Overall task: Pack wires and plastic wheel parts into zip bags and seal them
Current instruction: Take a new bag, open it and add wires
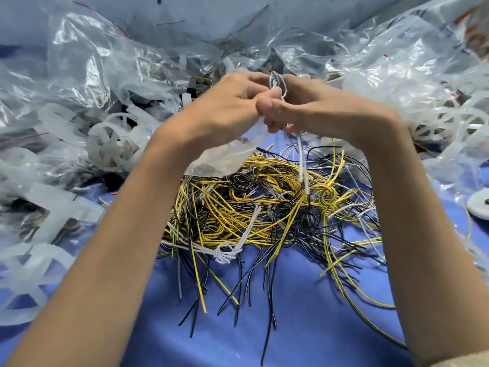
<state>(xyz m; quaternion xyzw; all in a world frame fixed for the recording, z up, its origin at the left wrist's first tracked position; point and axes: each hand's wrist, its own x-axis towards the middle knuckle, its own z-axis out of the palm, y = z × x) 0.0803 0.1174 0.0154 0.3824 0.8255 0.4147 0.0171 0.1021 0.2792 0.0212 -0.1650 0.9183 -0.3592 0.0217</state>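
Observation:
Both hands meet above a tangled pile of yellow, black and white wires on the blue table. My left hand holds a small clear zip bag that hangs below it. My right hand pinches a looped bundle of white wire; its loop sticks up between the fingers and its ends dangle down toward the pile. A knotted white wire bundle lies at the pile's near edge.
Translucent white plastic wheel parts lie heaped at the left, with more wheel parts at the right, among crumpled clear plastic bags. A round white disc sits at the right edge. Blue table surface shows nearest me.

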